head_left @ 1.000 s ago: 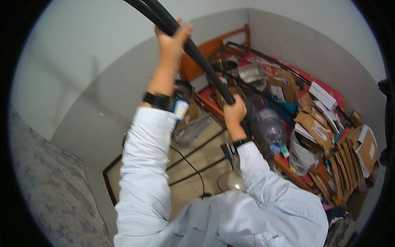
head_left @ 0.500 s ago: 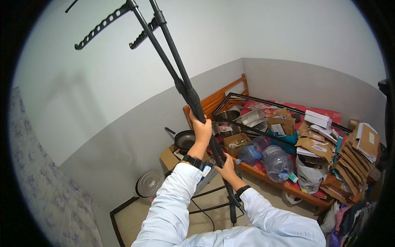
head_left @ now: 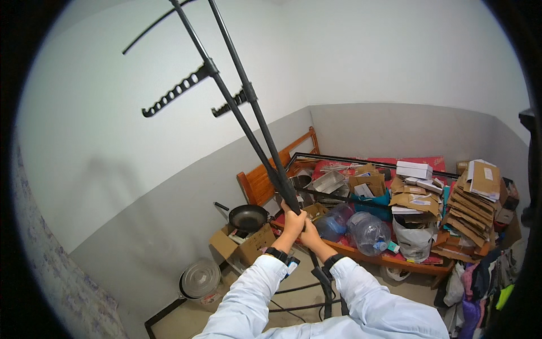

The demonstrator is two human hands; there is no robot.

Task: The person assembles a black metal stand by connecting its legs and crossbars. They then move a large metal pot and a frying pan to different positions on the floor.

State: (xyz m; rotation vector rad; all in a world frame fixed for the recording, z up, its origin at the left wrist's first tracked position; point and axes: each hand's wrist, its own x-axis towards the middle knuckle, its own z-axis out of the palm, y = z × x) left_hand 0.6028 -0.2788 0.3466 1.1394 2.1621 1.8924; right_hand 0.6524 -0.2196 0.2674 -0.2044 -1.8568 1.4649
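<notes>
Rack poles [head_left: 248, 121], two black rods with notched side arms, stand raised and tilted left above the wooden bed frame [head_left: 265, 181]. Left hand [head_left: 293, 221] clenched round the poles low down; right hand [head_left: 309, 234] just beside it, also wrapped on them. Frying pan [head_left: 247, 217] sits on a cardboard box left of the hands. Judgement: poles lifted upright, not yet set in place.

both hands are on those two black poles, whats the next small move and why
Probably tip the black poles a little more upright and steady them. The left hand and right hand grip them low and close together, while the notched arms hang high and lean left toward the wall, so the top looks hard to control.
</notes>
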